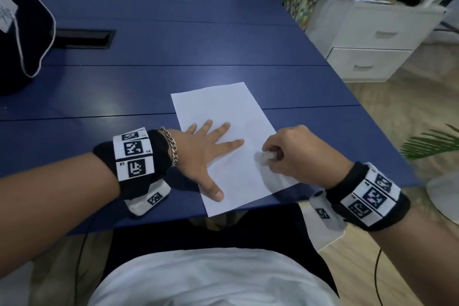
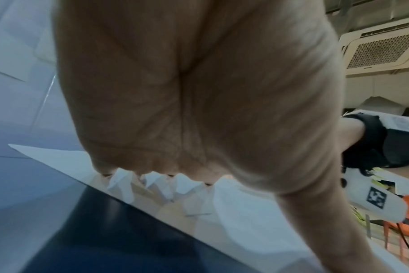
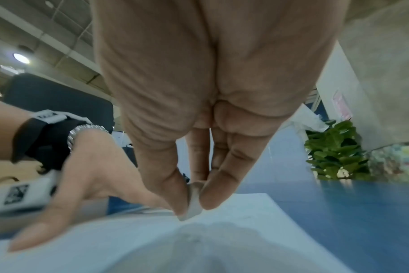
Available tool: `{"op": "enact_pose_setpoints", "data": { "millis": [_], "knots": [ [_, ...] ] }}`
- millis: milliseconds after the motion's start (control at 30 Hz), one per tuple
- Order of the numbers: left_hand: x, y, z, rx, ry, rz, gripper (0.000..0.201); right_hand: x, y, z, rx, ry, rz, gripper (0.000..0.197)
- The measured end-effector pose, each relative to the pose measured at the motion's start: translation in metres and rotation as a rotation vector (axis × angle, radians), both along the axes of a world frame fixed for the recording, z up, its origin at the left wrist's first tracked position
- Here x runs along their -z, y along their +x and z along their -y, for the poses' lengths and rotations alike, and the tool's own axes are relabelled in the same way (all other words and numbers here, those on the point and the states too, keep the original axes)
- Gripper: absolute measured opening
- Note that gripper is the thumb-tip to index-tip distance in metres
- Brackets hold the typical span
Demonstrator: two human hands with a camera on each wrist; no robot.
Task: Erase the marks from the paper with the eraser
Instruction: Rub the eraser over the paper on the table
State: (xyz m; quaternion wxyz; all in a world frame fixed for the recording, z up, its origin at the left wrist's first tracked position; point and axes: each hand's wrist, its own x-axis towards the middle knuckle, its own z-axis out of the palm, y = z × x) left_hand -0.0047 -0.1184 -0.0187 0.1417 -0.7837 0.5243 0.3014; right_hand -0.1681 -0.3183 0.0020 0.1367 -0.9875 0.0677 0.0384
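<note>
Head view: paper (image 1: 223, 117) lying on the blue counter (image 1: 149, 82)
Left hand (image 1: 198, 151): fingers spread flat, pinning the paper
Right hand (image 1: 298, 154): pinching the eraser (image 1: 267, 156) against the sheet

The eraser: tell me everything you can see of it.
The eraser is a small, pale grey-white block that looks like worn rubber, its edges rounded. The right hand pinches it between thumb and fingers, which cover its upper part. Its lower tip points down and meets the paper near the sheet's right edge, beside the flat left hand. In the head view it is blurred. No print or sleeve can be made out.
</note>
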Motion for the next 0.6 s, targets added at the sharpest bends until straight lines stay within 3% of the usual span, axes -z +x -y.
{"op": "enact_pose_setpoints", "data": {
  "millis": [133, 300, 467, 600],
  "knots": [
    [0.008, 0.003, 0.000, -0.018, -0.022, 0.019, 0.142, -0.003, 0.003, -0.026, -0.150, 0.079, -0.011, 0.008],
    [0.014, 0.005, -0.001, -0.025, -0.048, 0.046, 0.143, 0.005, 0.012, -0.037, -0.106, -0.085, -0.033, 0.016],
    [0.015, 0.004, -0.001, -0.007, -0.053, 0.076, 0.143, 0.008, -0.007, -0.068, -0.351, -0.059, -0.095, 0.011],
    [0.015, 0.003, -0.001, -0.034, -0.049, 0.072, 0.144, 0.002, 0.015, -0.039, -0.182, -0.072, -0.087, 0.016]
  ]
}}
